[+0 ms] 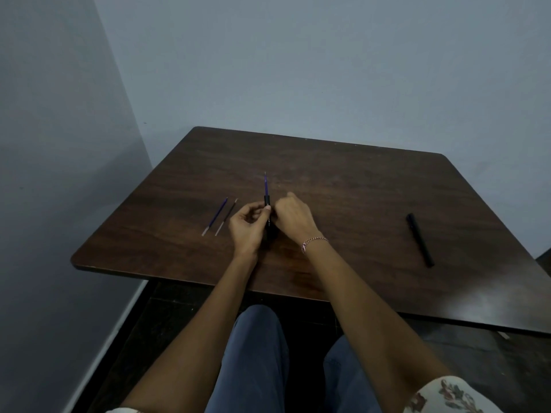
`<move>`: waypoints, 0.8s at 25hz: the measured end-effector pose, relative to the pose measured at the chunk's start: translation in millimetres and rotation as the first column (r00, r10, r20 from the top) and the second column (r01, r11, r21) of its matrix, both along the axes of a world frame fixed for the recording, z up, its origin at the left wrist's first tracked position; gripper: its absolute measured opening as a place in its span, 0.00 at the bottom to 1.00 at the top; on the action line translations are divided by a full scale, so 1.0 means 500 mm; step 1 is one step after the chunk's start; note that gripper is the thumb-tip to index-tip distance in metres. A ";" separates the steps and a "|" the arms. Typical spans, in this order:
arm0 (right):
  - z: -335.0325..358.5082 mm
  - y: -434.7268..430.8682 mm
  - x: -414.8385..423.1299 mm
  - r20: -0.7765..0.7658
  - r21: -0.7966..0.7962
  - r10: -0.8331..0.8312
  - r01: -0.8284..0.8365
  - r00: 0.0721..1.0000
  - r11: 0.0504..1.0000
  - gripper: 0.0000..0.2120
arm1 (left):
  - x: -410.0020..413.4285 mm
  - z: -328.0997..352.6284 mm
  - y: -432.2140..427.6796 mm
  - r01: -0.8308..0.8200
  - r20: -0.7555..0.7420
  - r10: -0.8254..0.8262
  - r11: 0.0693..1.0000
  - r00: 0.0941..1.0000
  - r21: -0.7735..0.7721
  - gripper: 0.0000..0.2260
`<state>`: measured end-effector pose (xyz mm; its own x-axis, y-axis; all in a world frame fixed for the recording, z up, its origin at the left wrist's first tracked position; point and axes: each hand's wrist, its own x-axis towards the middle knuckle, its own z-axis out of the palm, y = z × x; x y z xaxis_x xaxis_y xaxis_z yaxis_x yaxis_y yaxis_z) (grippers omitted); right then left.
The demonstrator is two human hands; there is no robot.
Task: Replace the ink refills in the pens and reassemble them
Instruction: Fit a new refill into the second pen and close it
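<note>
Plain indoor room, likely home or small office: dark wooden table [343, 186] pushed into corner of bare grey-blue walls [298, 61], dark tiled floor [167, 317] beneath table.

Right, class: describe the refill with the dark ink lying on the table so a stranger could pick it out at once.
Start at the dark wooden table and look to its left part, just left of the person's left hand. Two thin refills lie there side by side, slanted the same way. The dark refill is the one nearer the hand; its neighbour, the blue refill, has purple-blue ink.
</note>
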<state>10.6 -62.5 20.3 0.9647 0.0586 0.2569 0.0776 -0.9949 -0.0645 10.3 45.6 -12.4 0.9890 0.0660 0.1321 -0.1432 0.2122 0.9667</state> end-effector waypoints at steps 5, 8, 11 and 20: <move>0.005 -0.038 -0.007 0.024 0.478 -0.103 0.079 0.994 0.875 0.04 | 0.002 -0.002 -0.003 0.018 0.003 -0.018 1.000 1.000 0.021 0.05; -0.005 -0.090 -0.038 0.068 0.846 -0.270 0.088 0.960 0.526 0.09 | 0.000 -0.001 -0.008 0.047 0.002 -0.048 0.997 0.999 0.056 0.05; -0.029 -0.131 -0.071 0.053 0.955 -0.406 0.071 0.912 0.286 0.13 | -0.004 0.002 -0.009 0.085 -0.001 -0.086 0.991 0.996 0.100 0.06; -0.050 -0.162 -0.098 0.152 0.982 -0.422 -0.183 0.894 -0.034 0.17 | -0.026 0.013 -0.077 0.311 0.018 -0.322 0.927 0.947 0.211 0.04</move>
<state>-38.4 -143.5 -4.9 0.7462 -0.6418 0.1769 0.2783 0.0593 -0.9587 -2.7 6.8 -5.8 0.9456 -0.2829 0.1608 -0.1512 0.0555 0.9869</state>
